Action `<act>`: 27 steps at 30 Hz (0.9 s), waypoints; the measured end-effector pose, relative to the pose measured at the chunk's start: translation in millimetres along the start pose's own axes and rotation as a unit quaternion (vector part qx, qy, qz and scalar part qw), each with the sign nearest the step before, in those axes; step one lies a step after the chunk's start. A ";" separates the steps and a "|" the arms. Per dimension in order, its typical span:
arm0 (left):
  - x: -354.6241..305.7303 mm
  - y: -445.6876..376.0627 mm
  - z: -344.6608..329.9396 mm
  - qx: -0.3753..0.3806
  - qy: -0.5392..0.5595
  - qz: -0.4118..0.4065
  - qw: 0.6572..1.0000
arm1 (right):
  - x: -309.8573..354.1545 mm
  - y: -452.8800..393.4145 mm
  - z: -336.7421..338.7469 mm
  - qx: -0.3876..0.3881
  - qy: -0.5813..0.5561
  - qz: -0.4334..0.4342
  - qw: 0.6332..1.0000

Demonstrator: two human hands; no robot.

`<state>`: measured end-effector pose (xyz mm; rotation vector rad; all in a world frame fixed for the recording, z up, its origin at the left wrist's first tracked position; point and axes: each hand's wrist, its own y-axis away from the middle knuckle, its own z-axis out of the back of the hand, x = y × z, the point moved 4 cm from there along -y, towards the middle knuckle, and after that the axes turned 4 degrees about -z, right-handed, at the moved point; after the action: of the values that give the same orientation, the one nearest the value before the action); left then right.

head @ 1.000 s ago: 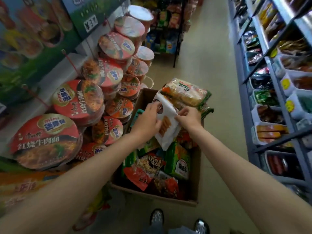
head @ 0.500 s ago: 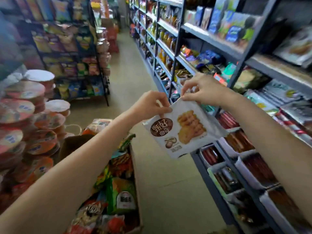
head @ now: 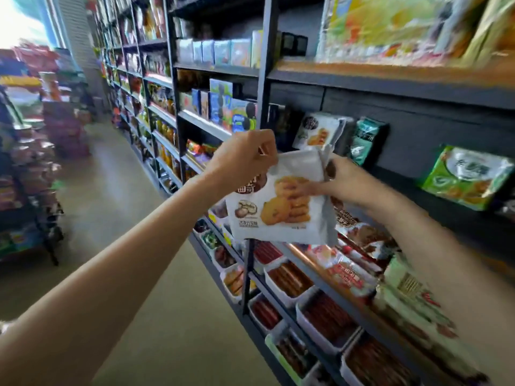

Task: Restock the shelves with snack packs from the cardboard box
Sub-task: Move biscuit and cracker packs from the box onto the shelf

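I hold a white cookie snack pack (head: 281,207), printed with biscuits and a mushroom, up in front of the dark shelf unit (head: 390,87). My left hand (head: 245,157) pinches its top left corner. My right hand (head: 342,182) grips its right side, fingers across the front. A matching white cookie pack (head: 320,132) hangs on the back panel just above and behind the held one. The cardboard box is out of view.
A dark green pack (head: 365,140) and a light green pack (head: 468,176) hang to the right of the matching pack. White trays of sausage snacks (head: 289,277) fill the lower shelves. Another display rack (head: 30,168) stands across the aisle floor (head: 117,196) on the left.
Both hands lifted the cookie pack out of the cardboard box and carried it up and right to the hanging shelf section. My view swung from the box to the shelves.
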<state>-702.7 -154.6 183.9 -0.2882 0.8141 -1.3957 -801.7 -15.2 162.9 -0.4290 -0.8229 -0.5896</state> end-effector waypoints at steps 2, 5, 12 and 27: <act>-4.6 -20.5 -19.2 -0.036 0.064 0.002 0.997 | -13.9 -7.0 25.4 -0.030 -0.012 -0.018 0.999; 9.4 -49.9 -50.3 -0.038 0.104 0.037 0.993 | -46.7 -19.2 57.7 -0.088 -0.022 -0.064 0.994; 82.2 -109.8 -139.4 0.054 0.205 0.183 0.960 | -122.9 -74.8 110.7 -0.296 -0.245 -0.132 0.914; 188.3 -257.7 -227.8 0.162 0.144 0.085 0.973 | -151.5 -288.5 79.2 -0.325 -0.197 -0.209 0.901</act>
<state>-1053.4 -318.8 122.0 0.2368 0.8096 -1.3991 -1110.6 -141.3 130.1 -1.0207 -1.1081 -1.2168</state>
